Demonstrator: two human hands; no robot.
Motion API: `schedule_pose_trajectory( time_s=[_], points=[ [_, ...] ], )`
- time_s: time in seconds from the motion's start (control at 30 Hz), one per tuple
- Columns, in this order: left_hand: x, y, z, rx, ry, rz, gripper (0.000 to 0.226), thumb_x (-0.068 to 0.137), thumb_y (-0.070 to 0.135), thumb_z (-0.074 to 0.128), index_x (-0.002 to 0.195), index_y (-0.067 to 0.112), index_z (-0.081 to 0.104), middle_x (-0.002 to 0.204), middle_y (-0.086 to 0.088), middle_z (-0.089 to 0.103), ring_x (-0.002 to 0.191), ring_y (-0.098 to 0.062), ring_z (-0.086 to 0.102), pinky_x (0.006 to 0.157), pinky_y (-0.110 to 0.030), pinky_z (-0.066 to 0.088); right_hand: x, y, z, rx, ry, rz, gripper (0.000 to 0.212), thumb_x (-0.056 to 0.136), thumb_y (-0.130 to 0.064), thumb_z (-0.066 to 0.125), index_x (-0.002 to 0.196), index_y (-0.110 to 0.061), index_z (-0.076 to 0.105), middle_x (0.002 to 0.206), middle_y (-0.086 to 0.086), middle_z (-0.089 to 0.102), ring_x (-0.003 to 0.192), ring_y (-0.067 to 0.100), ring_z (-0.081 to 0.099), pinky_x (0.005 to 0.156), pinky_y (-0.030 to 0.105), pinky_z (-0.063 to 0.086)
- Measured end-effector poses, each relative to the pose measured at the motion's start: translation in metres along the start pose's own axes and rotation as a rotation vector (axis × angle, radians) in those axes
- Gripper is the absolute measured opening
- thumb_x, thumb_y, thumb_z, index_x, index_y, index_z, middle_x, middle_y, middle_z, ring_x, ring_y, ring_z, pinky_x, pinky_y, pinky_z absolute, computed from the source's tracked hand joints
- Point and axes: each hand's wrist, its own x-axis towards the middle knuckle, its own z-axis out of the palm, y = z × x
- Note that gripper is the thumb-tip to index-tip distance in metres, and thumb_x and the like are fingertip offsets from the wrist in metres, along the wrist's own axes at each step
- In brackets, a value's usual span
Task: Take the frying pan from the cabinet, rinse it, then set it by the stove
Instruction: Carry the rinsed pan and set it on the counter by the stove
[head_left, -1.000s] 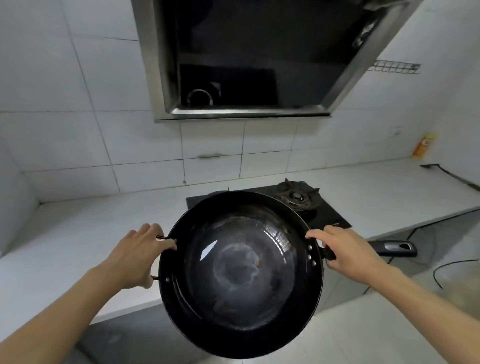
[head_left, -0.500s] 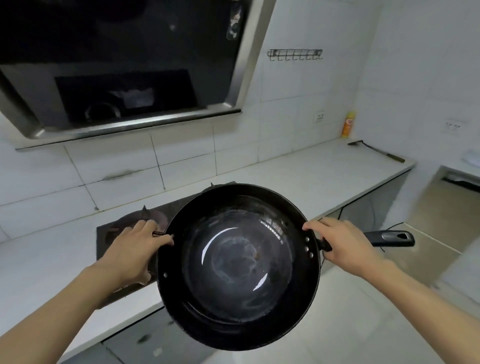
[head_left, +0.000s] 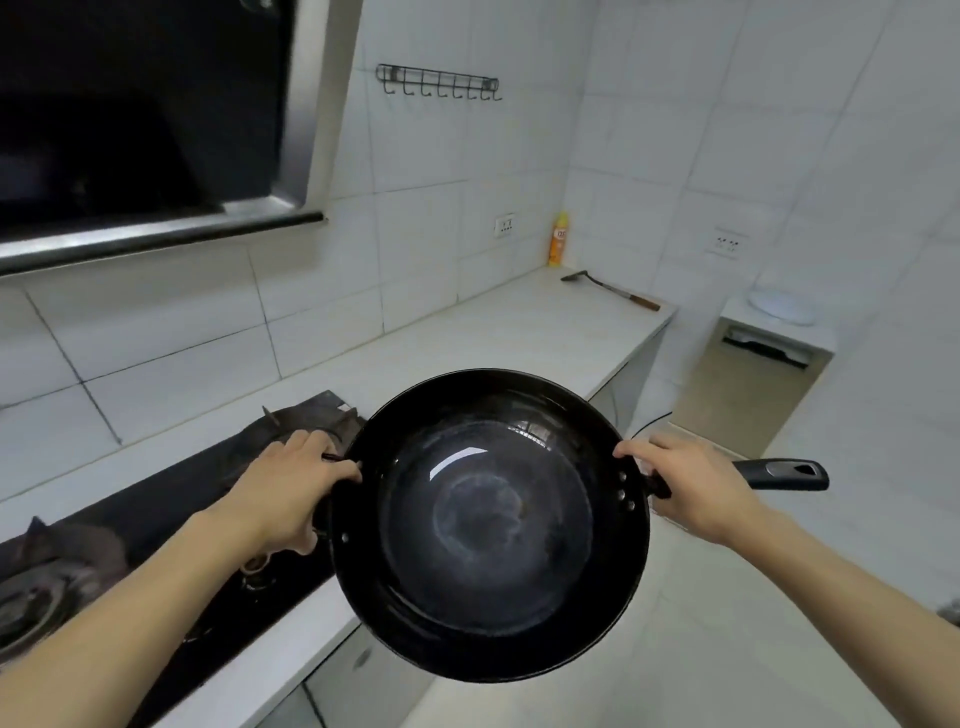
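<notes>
We hold a round black metal frying pan level in the air with both hands, off the front edge of the black glass gas stove set in the white countertop. Our left hand is closed around the small loop handle on the pan's stove-side rim. Our right hand is wrapped around the base of the long black handle, whose far end sticks out past our fingers, away from the stove. The pan's inside looks glossy, with a pale ring at its centre.

Above the stove hangs a dark range hood. Further along the countertop from the stove, a yellow bottle stands against the tiled wall, and a metal spatula with a wooden handle lies near it. A black hook rail is fixed on the wall above the countertop.
</notes>
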Motion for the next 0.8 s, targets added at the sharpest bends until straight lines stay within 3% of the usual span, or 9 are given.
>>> schedule_pose_trajectory(
  time_s=[0.17, 0.37, 0.53, 0.8],
  points=[
    [0.078, -0.005, -0.005, -0.016, 0.0, 0.085, 0.083, 0.054, 0.038, 0.075, 0.129, 0.05, 0.042, 0.128, 0.004, 0.039, 0.117, -0.019, 0.038, 0.093, -0.031, 0.036, 0.031, 0.032, 0.004, -0.02, 0.024, 0.088, 0.066, 0.066, -0.005, 0.067, 0.121, -0.04, 0.054, 0.084, -0.011, 0.052, 0.072, 0.017, 0.048, 0.058, 0.028, 0.03],
    [0.169, 0.005, -0.009, 0.04, -0.05, 0.138, 0.082, 0.053, 0.042, 0.072, 0.128, 0.052, 0.04, 0.127, 0.008, 0.039, 0.114, -0.015, 0.039, 0.088, -0.028, 0.035, 0.071, 0.094, 0.035, 0.004, -0.005, 0.13, 0.067, 0.066, -0.012, 0.069, 0.122, -0.043, 0.051, 0.082, -0.014, 0.047, 0.079, 0.018, 0.054, 0.063, 0.029, 0.032],
    [0.241, 0.032, -0.013, 0.086, -0.085, 0.089, 0.083, 0.056, 0.039, 0.071, 0.131, 0.05, 0.039, 0.131, 0.01, 0.036, 0.117, -0.013, 0.038, 0.077, -0.027, 0.025, 0.125, 0.158, 0.059, 0.026, 0.02, 0.098, 0.063, 0.068, -0.01, 0.07, 0.121, -0.04, 0.055, 0.083, -0.01, 0.054, 0.077, 0.019, 0.055, 0.061, 0.027, 0.03],
    [0.312, 0.061, -0.012, 0.012, -0.116, -0.061, 0.082, 0.057, 0.037, 0.075, 0.131, 0.048, 0.041, 0.132, 0.007, 0.037, 0.119, -0.015, 0.037, 0.079, -0.027, 0.028, 0.227, 0.246, 0.089, 0.077, -0.037, -0.023, 0.065, 0.069, -0.014, 0.073, 0.122, -0.042, 0.05, 0.087, -0.01, 0.055, 0.079, 0.018, 0.057, 0.067, 0.033, 0.043]
  ],
)
